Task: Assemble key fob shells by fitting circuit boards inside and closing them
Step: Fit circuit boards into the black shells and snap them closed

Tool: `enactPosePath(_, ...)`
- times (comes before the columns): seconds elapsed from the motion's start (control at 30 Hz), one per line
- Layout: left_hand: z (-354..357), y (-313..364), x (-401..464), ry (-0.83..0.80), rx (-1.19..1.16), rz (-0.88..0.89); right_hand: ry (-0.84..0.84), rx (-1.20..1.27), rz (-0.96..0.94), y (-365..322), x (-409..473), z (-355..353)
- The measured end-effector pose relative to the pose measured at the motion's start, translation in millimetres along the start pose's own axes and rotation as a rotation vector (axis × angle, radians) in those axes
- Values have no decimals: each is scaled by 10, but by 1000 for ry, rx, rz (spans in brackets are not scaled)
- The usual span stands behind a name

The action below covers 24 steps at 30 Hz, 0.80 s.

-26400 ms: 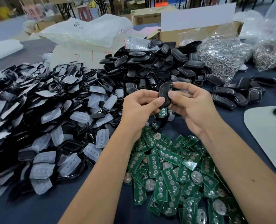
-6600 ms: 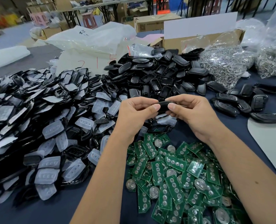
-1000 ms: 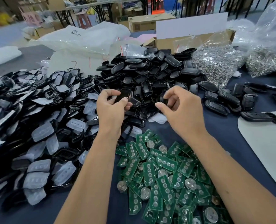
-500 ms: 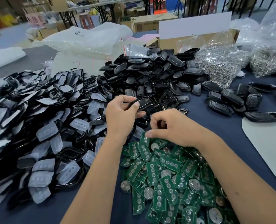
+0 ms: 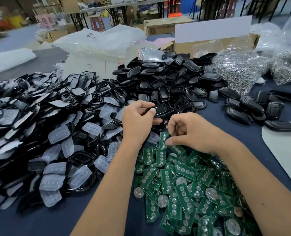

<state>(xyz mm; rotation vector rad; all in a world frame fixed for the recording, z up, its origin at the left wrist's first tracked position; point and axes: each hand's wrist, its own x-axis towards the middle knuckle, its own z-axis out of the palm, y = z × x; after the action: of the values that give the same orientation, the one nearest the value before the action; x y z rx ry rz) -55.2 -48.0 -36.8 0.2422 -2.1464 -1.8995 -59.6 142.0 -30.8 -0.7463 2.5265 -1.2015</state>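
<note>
My left hand [image 5: 138, 121] holds a black key fob shell [image 5: 160, 110] by its near end, just above the table. My right hand [image 5: 192, 132] pinches a green circuit board [image 5: 163, 141] between thumb and fingers at the top edge of the heap of green circuit boards [image 5: 184, 184]. The board is tilted up off the heap. A heap of black shell halves [image 5: 167, 82] lies behind both hands.
A big heap of black front shells with translucent button pads [image 5: 47, 133] fills the left. Closed black fobs [image 5: 247, 108] lie at the right, by a white board [image 5: 284, 150]. Bags of metal rings [image 5: 240, 68], plastic bags [image 5: 98, 43] and a cardboard box [image 5: 209, 43] stand behind.
My right hand dropped from the shell heap to the circuit boards and has lifted one board. My left hand keeps hold of a black shell taken from the heap.
</note>
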Motion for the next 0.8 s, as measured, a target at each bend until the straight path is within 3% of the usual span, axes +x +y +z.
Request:
enactPosePath(0.23,20,31,-17,-39,-68,-50,274,466,19,75,23,-36)
enactPosePath(0.43,74,78,-66,-87,-137,-92,398,768,10,120,71,0)
enactPosePath(0.8,174,66,-110,-156,-189,-135,697,647,-22,117,82,60)
